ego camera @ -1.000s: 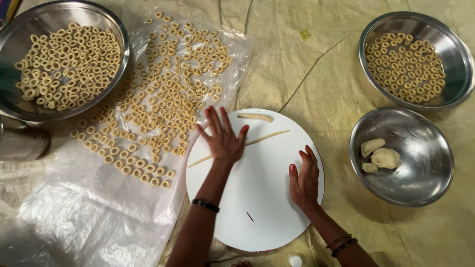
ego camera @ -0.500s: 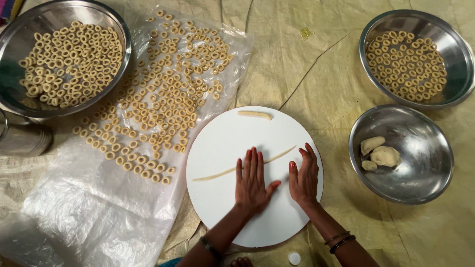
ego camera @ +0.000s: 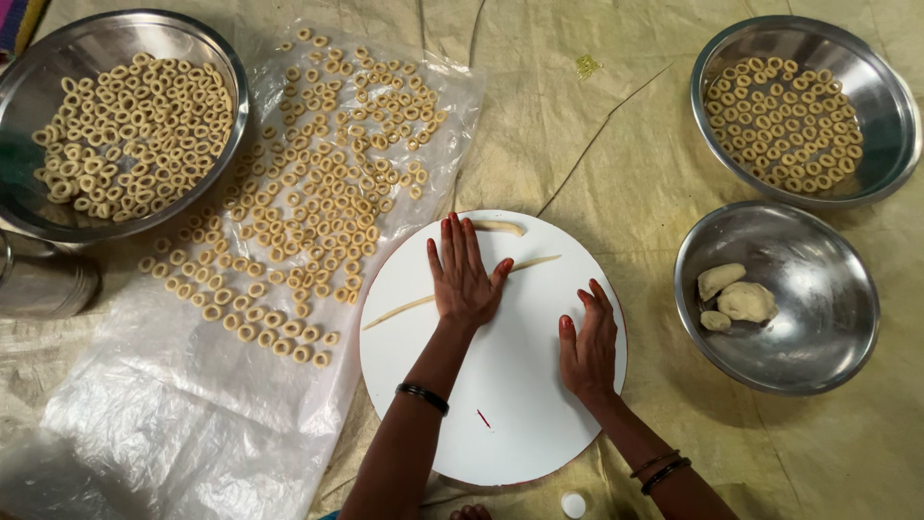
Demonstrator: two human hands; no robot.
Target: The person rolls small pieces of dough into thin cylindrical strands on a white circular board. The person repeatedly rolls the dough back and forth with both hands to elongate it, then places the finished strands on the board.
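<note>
On the tan floor cloth, a clear plastic sheet strewn with dough rings spreads to the left, and a round white board lies in the middle. Three steel bowls ring the scene: one of rings at top left, one of rings at top right, and one with dough lumps at right.

Across the board's upper half runs a thin dough rope, its long axis slanting from lower left to upper right, both ends short of the rim. The left hand lies flat on the rope's middle, fingers spread slightly apart, pointing away. The right hand rests palm-down just beside it near the board's right edge, fingers together, holding nothing. A short dough piece lies near the top rim. Bare board stays open below the hands.
</note>
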